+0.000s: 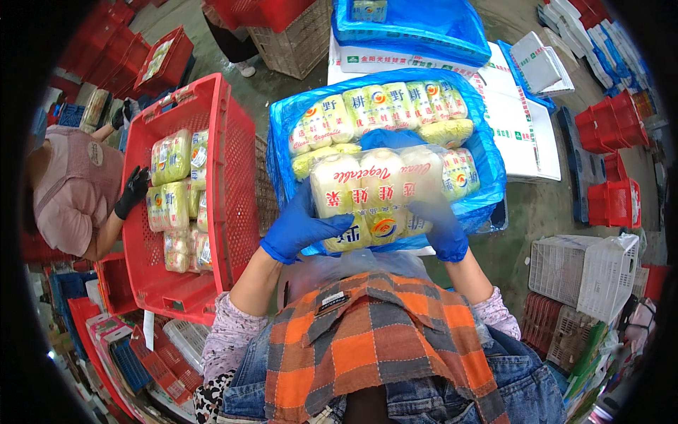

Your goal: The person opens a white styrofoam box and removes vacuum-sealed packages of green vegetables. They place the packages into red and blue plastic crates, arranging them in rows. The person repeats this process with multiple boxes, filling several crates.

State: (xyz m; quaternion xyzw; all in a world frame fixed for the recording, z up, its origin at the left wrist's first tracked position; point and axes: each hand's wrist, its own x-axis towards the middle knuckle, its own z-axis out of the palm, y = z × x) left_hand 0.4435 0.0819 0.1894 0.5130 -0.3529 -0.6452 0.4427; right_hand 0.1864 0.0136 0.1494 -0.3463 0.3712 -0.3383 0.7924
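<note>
Between my two blue-gloved hands is a clear printed bag of baby Chinese cabbages (378, 196), held over the near side of a box lined with blue plastic film (492, 175). My left hand (302, 228) grips the bag's left end, thumb across its front. My right hand (442, 228), partly blurred, holds the right end. Inside the lined box, more bagged cabbages (376, 108) lie along the far side, and another bag (460, 175) shows at the right. What lies beneath the held bag is hidden.
At left stands a red plastic crate (233, 159) with several bagged cabbages (169, 159); a co-worker's black-gloved hand (132, 193) is at its rim. Beyond my box sits another blue-lined box (413, 40). White foam boxes (514, 122) stand right of it, white crates (564, 270) lower right.
</note>
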